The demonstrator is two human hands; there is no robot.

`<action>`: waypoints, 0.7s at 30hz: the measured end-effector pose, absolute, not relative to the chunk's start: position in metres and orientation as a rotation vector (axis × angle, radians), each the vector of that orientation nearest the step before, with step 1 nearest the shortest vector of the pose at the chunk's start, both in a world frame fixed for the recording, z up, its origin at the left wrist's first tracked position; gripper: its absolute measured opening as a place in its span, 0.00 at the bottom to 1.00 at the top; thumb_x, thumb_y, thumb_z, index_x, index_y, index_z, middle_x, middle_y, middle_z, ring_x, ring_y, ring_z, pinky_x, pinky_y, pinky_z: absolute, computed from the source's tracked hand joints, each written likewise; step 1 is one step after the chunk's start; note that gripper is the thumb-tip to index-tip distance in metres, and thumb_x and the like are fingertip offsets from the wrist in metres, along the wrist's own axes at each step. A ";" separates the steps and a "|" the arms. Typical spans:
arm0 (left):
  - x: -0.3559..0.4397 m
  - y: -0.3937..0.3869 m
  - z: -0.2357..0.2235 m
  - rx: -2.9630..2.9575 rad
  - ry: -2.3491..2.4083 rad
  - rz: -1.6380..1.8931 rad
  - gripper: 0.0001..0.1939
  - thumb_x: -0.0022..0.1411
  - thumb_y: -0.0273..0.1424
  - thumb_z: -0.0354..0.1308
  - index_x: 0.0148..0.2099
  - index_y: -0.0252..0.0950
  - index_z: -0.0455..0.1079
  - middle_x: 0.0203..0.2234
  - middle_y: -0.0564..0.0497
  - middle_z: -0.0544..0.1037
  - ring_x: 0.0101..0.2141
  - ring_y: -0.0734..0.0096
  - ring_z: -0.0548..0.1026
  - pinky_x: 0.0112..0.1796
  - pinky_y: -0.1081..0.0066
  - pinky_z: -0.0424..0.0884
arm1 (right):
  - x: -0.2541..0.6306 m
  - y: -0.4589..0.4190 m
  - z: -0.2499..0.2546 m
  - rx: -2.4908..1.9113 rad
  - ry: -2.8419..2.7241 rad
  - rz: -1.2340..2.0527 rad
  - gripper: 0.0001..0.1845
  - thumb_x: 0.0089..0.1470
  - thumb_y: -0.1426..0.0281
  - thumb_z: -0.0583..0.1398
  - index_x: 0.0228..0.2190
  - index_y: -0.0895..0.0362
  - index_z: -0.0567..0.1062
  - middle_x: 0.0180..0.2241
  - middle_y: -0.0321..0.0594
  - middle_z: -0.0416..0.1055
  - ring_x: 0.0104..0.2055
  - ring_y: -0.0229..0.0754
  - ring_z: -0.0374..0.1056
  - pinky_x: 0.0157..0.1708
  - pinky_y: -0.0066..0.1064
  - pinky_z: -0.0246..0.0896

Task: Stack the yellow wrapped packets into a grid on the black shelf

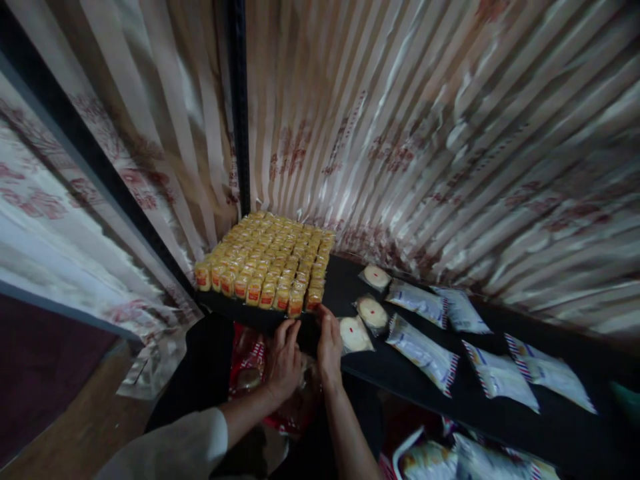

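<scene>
Small clear-wrapped yellow snacks with red labels (253, 291) stand in close rows on the black shelf (345, 287). At the shelf's front edge, below the front row, my left hand (285, 357) reaches up with its fingers stretched out and slightly bent. My right hand (329, 343) is just beside it, fingers extended toward the front right corner of the rows, its fingertips close to the last snack there. I see nothing held in either hand. Right of my right hand lies a round white wrapped pastry with a red mark (355, 334).
More round wrapped pastries (373, 313) and several white-and-blue sealed bags (425, 353) lie along the shelf to the right. Below are a red bag (245, 360) by my legs and more packets (430, 460). Pleated printed sheeting (400, 133) and a dark post (240, 107) stand behind.
</scene>
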State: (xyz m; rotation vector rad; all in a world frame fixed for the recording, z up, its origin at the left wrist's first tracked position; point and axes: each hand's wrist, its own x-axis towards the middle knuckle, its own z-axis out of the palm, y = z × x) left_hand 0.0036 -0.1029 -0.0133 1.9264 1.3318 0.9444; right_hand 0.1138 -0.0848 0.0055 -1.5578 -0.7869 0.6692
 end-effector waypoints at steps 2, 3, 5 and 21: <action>-0.003 -0.100 -0.009 1.949 1.382 0.951 0.28 0.58 0.22 0.41 0.62 0.32 0.55 0.57 0.41 0.59 0.58 0.63 0.57 0.58 0.59 0.55 | 0.113 -0.085 0.003 -1.600 -0.873 0.637 0.27 0.54 0.53 0.49 0.45 0.59 0.72 0.49 0.48 0.67 0.52 0.45 0.61 0.56 0.42 0.50; -0.004 -0.096 -0.007 1.976 1.384 0.943 0.29 0.58 0.22 0.41 0.62 0.32 0.54 0.58 0.42 0.58 0.58 0.64 0.56 0.59 0.59 0.54 | 0.112 -0.084 0.003 -1.615 -0.900 0.622 0.28 0.54 0.53 0.49 0.45 0.59 0.72 0.49 0.49 0.67 0.53 0.45 0.60 0.57 0.42 0.49; -0.005 -0.088 -0.004 2.057 1.326 0.923 0.30 0.58 0.21 0.40 0.63 0.31 0.52 0.59 0.42 0.58 0.59 0.64 0.55 0.59 0.59 0.54 | 0.111 -0.083 0.004 -1.627 -0.929 0.609 0.28 0.55 0.53 0.48 0.45 0.60 0.71 0.49 0.49 0.67 0.53 0.45 0.60 0.57 0.41 0.49; -0.031 -0.094 -0.009 2.154 1.174 0.954 0.21 0.57 0.20 0.40 0.49 0.32 0.67 0.46 0.44 0.70 0.50 0.65 0.64 0.53 0.60 0.62 | 0.096 -0.107 0.002 -1.669 -1.045 0.473 0.26 0.58 0.57 0.45 0.44 0.60 0.72 0.53 0.51 0.60 0.55 0.46 0.57 0.55 0.42 0.52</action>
